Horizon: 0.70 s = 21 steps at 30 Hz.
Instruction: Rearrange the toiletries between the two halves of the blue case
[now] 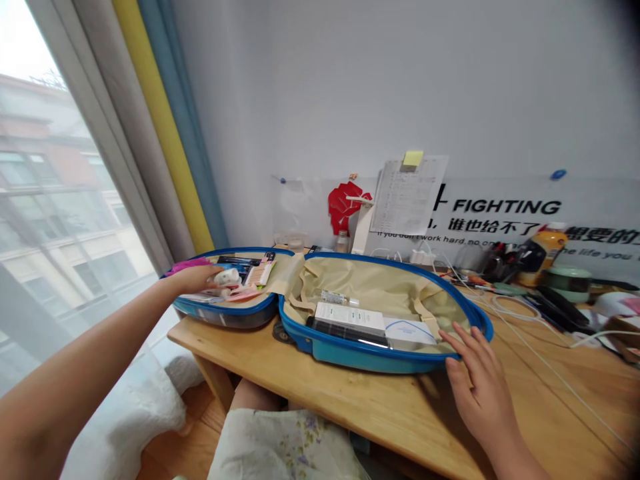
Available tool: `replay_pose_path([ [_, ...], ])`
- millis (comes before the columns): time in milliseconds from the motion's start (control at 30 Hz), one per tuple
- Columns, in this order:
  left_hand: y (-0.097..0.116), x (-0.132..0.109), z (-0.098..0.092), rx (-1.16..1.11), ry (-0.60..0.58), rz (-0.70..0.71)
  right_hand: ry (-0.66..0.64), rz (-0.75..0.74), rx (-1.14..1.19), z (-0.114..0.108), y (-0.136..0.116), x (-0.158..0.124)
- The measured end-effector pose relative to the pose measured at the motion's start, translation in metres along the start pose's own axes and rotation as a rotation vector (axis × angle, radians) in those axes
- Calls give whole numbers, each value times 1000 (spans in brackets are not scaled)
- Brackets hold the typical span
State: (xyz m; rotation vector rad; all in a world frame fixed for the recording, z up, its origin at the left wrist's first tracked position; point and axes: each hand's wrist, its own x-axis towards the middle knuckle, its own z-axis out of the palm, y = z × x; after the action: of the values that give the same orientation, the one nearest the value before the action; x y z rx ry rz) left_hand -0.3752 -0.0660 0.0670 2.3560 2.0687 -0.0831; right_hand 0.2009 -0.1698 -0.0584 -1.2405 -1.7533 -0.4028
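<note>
An open blue suitcase (350, 358) lies spread on the wooden table with its two halves side by side. My left hand (197, 277) reaches into the left half, its fingers closed around a small white bottle (229, 277); the fingertips are partly hidden. Near it are a purple item (190, 264), blue packaging (243, 267) and a pink item (245, 294). My right hand (477, 370) rests on the right half's front rim, fingers spread and holding nothing. Inside that half are a white box (349, 315), a white packet (407, 331), a dark box (345, 333) and a small clear tube (340, 298).
The wooden table (410, 407) carries cables, an orange bottle (543, 253) and a green-lidded jar (567, 281) at the right. A white lamp stand (362, 227) is behind the suitcase. Curtains (165, 133) and a window are on the left.
</note>
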Motion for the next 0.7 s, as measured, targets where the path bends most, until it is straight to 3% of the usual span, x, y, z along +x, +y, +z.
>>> replay_pose_path([
  [133, 35, 16, -25, -7, 151, 61, 4, -1, -11, 0, 0, 0],
  [267, 107, 36, -45, -55, 315, 307, 7, -34, -28, -1, 0, 0],
  [367, 169, 55, -45, -66, 249, 473, 8, -55, -34, -2, 0, 1],
  [500, 234, 87, -25, -32, 88, 500, 12, -52, -24, -2, 0, 1],
  [600, 262, 107, -5, -13, -1, 473, 5, -36, -27, -3, -2, 0],
  [700, 275, 121, 9, -10, -65, 451, -1, -27, -26, -3, -2, -1],
])
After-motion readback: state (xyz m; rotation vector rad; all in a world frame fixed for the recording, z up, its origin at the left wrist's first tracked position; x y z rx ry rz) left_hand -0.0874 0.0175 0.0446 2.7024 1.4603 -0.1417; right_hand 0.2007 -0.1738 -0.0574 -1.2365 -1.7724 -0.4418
